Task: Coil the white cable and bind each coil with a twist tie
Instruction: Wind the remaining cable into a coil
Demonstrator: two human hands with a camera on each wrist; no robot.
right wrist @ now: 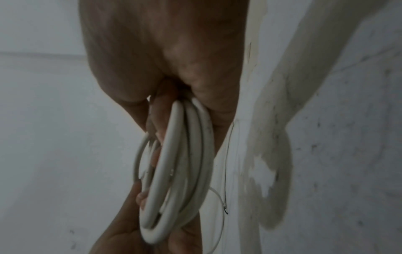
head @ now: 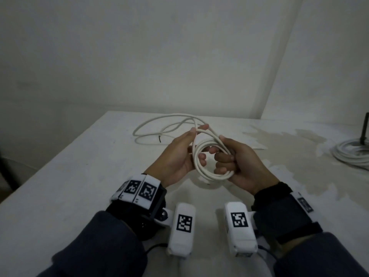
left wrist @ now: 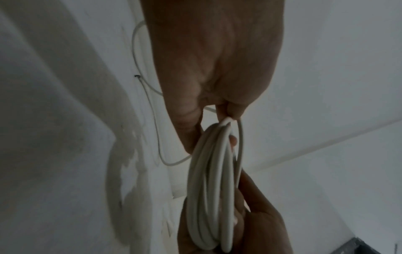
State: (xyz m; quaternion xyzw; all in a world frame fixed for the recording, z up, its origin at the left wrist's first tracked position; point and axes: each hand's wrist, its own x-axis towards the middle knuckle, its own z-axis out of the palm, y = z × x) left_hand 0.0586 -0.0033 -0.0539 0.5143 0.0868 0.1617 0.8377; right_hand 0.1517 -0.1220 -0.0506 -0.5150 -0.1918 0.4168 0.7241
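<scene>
Both hands hold a white cable coil [head: 200, 168] of several loops above the white table [head: 89, 176]. My left hand [head: 197, 131] pinches the strand leading into the coil between thumb and forefinger, and its other fingers reach into the ring. My right hand [head: 221, 154] is curled round the coil's right side. The wrist views show the same coil [left wrist: 208, 171] [right wrist: 180, 154] edge-on between the two palms. The uncoiled length of cable [head: 159, 126] lies in loose loops on the far side of the table and ends in a dark tip [head: 159, 138]. No twist tie is visible.
Another white cable bundle [head: 351, 154] lies at the table's right edge beside a black upright post [head: 365, 126]. A stained patch [head: 279, 140] covers the table's right part. Bare walls stand close behind the table's far edge.
</scene>
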